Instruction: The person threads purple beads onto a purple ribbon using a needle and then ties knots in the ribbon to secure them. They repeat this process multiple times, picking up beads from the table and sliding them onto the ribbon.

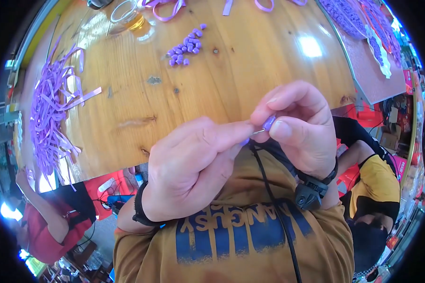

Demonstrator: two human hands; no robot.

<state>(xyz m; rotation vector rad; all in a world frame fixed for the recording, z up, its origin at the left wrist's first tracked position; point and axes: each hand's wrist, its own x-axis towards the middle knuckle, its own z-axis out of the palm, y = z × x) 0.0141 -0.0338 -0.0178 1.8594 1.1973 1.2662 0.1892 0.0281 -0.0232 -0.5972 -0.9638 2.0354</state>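
Both hands meet in front of my chest, just past the near table edge. My right hand [302, 127] pinches a small purple ribbon roll [269, 122] between thumb and index finger. My left hand [189, 165] is closed around a thin metal tool [258, 132] whose tip reaches the roll; the rest of it is hidden by my fingers. A bit of purple shows below the left fingertips, and I cannot make out what it is. A loose cluster of similar small purple pieces [186, 48] lies farther back on the wooden table [198, 94].
A heap of purple ribbon strips [52, 113] covers the table's left side. A glass of amber liquid [136, 22] stands at the far edge near ribbon loops [167, 12]. Purple pieces [344, 19] fill the far right corner. One person [52, 221] sits left, another [377, 184] right.
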